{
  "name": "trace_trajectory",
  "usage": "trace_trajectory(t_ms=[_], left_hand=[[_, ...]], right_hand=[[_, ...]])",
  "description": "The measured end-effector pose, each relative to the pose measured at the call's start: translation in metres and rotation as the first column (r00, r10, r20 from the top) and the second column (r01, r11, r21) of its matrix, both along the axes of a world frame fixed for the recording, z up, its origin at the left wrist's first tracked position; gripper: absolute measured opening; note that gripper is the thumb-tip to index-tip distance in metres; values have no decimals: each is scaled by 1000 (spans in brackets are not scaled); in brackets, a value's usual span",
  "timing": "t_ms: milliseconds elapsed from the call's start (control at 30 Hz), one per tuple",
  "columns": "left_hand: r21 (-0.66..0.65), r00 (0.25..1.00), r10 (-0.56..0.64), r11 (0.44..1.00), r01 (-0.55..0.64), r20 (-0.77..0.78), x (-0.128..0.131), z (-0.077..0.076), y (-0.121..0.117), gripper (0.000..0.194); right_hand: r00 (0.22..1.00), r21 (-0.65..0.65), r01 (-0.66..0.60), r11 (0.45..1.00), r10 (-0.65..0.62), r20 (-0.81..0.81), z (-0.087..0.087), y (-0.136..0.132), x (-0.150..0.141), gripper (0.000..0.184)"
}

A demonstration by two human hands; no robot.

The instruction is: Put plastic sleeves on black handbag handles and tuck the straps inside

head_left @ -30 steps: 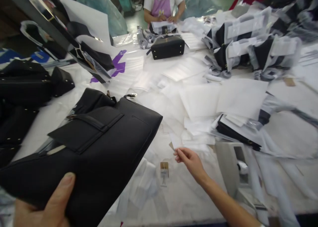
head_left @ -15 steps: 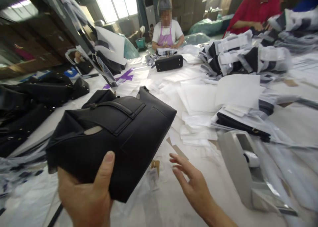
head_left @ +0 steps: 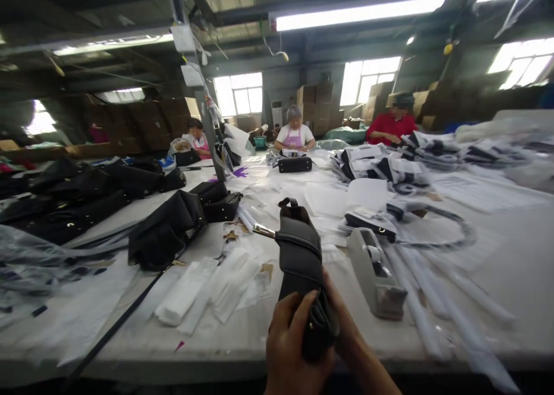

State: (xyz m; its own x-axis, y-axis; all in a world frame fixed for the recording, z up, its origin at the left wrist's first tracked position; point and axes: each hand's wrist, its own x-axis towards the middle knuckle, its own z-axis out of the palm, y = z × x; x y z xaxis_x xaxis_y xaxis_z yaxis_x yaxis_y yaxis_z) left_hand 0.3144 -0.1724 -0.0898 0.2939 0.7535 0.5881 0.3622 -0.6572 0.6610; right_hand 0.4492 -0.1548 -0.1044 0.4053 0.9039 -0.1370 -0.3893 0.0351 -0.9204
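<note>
A black leather handbag (head_left: 300, 256) is held upright in front of me, turned so that its narrow side faces me. A metal clasp (head_left: 264, 230) sticks out from its left edge. My left hand (head_left: 292, 337) is closed around the lower near part of the bag, thumb on top. On the far right side my right hand (head_left: 340, 308) presses against it, with most of its fingers hidden behind the leather. Left of the bag lie folded white paper strips (head_left: 186, 291) and a small brown tag (head_left: 267, 270). A grey tape dispenser (head_left: 372, 274) stands to the right.
Black bags (head_left: 108, 187) are heaped at the left, with another black bag (head_left: 167, 228) nearer. Wrapped bags (head_left: 381, 164) are piled at the far right. A metal post (head_left: 212, 124) rises left of centre. Several people work across the table (head_left: 489, 303).
The bag has swung from broadside to edge-on and moved right. My right hand, apart from it before, now grips it too. The view has tilted up.
</note>
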Motion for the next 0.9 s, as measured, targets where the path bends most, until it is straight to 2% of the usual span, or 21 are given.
trace_trajectory(t_ms=[100, 167, 267, 367, 433, 500, 600, 633, 700, 800, 900], left_hand=[[-103, 989, -114, 989, 104, -96, -1, -9, -1, 82], [-208, 968, -213, 961, 184, -129, -3, -11, 1, 90], [-309, 954, -277, 923, 230, -117, -8, -6, 5, 88], [-312, 920, -386, 884, 348, -69, -15, 5, 15, 74], [-275, 873, -487, 844, 461, -32, -19, 14, 25, 54], [-230, 838, -544, 821, 523, -37, -21, 21, 36, 40], [-101, 858, -475, 880, 464, -197, -18, 25, 56, 42], [-26, 861, -428, 898, 438, -274, -17, 25, 64, 44], [109, 851, -349, 901, 420, -392, -14, 25, 81, 44], [203, 810, -346, 852, 483, -473, -14, 26, 105, 36], [292, 755, -345, 770, 567, -557, -16, 27, 124, 36]], right_hand=[[968, -122, 39, 992, -7, 249, -13, -9, 15, 95], [956, -136, 42, 990, 0, 294, -12, -19, 22, 96], [903, -84, 22, 996, 17, 430, 2, -39, 27, 82], [814, -80, -20, 997, 63, 577, 27, -51, 30, 76], [771, -139, -75, 987, 146, 619, 44, -50, 33, 80], [703, -192, -152, 970, 243, 669, 61, -45, 36, 82], [567, -234, -260, 937, 344, 749, 82, -36, 37, 78], [542, -243, -292, 925, 369, 755, 87, -34, 38, 78], [528, -290, -330, 898, 431, 732, 93, -31, 39, 80], [535, -434, -283, 855, 517, 668, 94, -25, 43, 86], [490, -502, -199, 841, 529, 692, 96, -16, 44, 90]])
